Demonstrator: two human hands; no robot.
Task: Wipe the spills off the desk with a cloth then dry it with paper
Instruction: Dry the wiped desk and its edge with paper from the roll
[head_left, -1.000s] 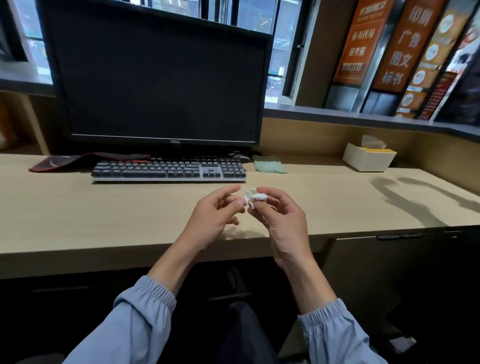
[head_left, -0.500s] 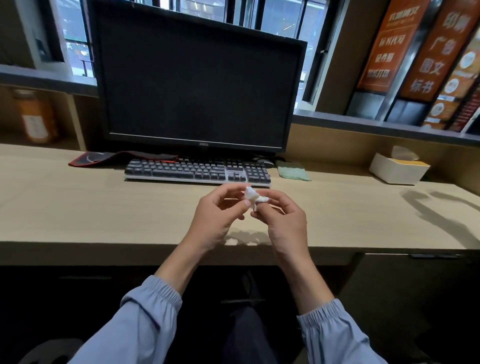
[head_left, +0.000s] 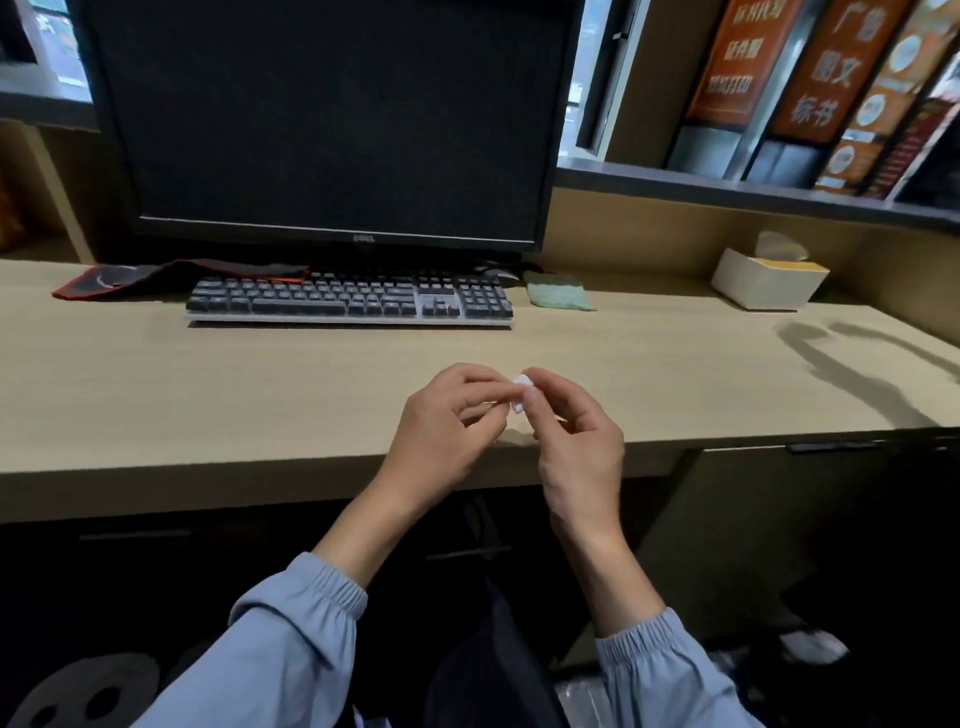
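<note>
Paper wad (head_left: 520, 395) pinched by left hand (head_left: 441, 431) and right hand (head_left: 576, 441) over desk (head_left: 260, 389); cloth (head_left: 558, 297) beside keyboard (head_left: 348, 301).

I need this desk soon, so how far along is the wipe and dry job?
Wiping looks done: the green cloth lies beside the keyboard and the desk shows no visible spill. In hand: left hand and right hand pinch a small paper wad. Remaining: probably just binning it.
</note>
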